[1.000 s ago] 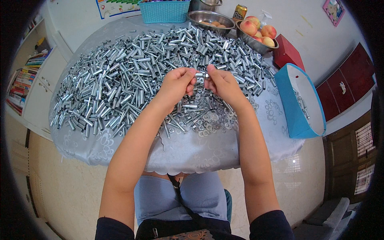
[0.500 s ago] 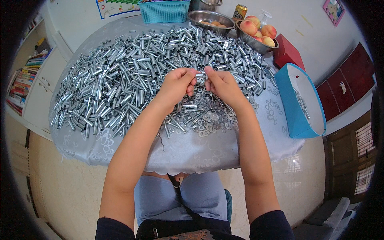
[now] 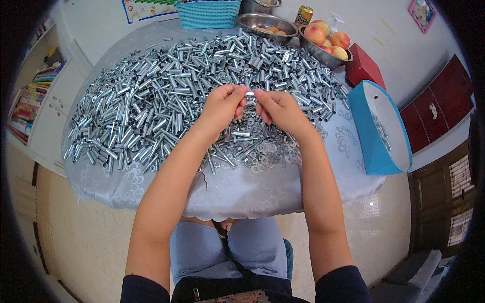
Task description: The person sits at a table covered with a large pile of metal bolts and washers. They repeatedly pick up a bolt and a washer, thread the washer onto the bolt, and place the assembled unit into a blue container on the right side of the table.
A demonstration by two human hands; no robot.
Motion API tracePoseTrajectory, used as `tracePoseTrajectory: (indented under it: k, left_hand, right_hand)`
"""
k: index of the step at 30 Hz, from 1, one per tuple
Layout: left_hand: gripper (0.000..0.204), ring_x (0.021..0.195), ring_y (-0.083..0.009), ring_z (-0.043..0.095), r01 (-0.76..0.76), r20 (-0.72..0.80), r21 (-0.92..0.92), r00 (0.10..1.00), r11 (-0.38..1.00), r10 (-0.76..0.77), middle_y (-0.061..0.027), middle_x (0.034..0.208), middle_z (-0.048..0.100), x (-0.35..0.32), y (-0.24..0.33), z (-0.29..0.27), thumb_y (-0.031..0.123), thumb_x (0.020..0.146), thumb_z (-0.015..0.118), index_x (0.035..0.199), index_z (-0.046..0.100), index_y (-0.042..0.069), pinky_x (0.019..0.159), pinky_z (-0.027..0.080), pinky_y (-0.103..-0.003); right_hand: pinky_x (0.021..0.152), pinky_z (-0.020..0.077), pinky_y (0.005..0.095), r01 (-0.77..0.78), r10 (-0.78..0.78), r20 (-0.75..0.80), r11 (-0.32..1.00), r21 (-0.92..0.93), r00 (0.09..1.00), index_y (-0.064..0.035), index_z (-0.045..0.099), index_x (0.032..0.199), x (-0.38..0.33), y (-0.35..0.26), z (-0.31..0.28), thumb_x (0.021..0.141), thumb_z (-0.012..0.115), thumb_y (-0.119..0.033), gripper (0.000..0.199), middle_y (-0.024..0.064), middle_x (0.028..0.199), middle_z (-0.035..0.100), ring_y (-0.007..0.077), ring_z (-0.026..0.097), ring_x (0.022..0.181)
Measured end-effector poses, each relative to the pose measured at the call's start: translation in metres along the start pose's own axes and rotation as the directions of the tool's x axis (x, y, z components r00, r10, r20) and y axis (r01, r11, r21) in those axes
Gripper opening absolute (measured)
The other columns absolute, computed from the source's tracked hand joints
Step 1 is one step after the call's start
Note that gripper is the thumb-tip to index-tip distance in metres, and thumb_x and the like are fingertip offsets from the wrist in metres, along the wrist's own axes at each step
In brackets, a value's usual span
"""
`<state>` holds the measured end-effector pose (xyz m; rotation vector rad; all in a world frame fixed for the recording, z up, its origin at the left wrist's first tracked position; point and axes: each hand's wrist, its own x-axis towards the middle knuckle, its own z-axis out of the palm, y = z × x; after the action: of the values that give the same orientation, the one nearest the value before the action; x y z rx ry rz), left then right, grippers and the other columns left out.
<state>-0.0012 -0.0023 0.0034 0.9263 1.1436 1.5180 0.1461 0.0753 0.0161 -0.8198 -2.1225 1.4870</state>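
Observation:
Between my hands is a short shiny metal sleeve point(image 3: 250, 94), held level above the pile. My left hand point(image 3: 225, 107) pinches its left end between thumb and curled fingers. On its right end, the thumb and fingertips of my right hand point(image 3: 278, 109) press closed. My fingers cover both ends of the sleeve. Below and around the hands spreads a big heap of loose metal tubes point(image 3: 151, 101). Nearer to me, under my right wrist, lie many flat washers point(image 3: 262, 154), with a few bolts point(image 3: 225, 157) beside them.
A blue fabric bin point(image 3: 371, 136) with a few metal pieces stands at the table's right edge. Along the back are a turquoise basket point(image 3: 208, 15), a steel bowl point(image 3: 268, 25), a bowl of peaches point(image 3: 323, 53), a drink can point(image 3: 303, 16) and a red box point(image 3: 365, 68).
My right hand has shifted slightly left, its thumb closing in toward the left fingers on the sleeve. Less of the sleeve shows between the hands. My left hand has stayed almost still.

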Motion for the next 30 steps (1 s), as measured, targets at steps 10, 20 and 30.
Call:
tracePoseTrajectory:
  k: [10,20,30]
  left_hand:
    - [0.021,0.053,-0.0045,0.041,-0.007,0.021,0.024,1.000,1.000,0.006,0.0026,0.066,0.046,-0.003,0.000,0.003,0.021,0.090,0.047,0.088,0.055,0.002,0.050,0.038,-0.020]
    - [0.021,0.052,-0.0045,0.040,-0.012,0.059,0.017,0.998,1.000,0.011,0.0020,0.066,0.047,-0.002,-0.001,0.004,0.021,0.091,0.046,0.085,0.054,0.002,0.049,0.036,-0.020]
    - [0.020,0.053,-0.0052,0.041,-0.023,0.051,-0.004,0.998,1.000,0.024,0.0016,0.067,0.047,0.001,-0.001,0.001,0.018,0.091,0.045,0.093,0.055,0.001,0.050,0.038,-0.020]
  right_hand:
    - [0.048,0.0336,0.0218,0.047,-0.049,-0.037,0.998,-0.030,0.998,-0.0006,0.058,0.072,0.003,0.004,-0.005,0.085,0.055,-0.030,0.033,-0.0020,0.058,0.050,0.0049,0.042,0.053]
    - [0.051,0.0342,0.0217,0.192,-0.204,-0.109,0.975,-0.107,0.973,-0.0013,0.058,0.068,0.006,0.010,0.002,0.085,0.053,-0.033,0.037,0.0000,0.060,0.051,0.0067,0.042,0.053]
    - [0.050,0.0340,0.0219,0.290,-0.301,-0.160,0.953,-0.092,0.940,-0.0011,0.057,0.071,0.007,0.011,0.002,0.086,0.052,-0.035,0.037,-0.0005,0.060,0.051,0.0061,0.042,0.055]
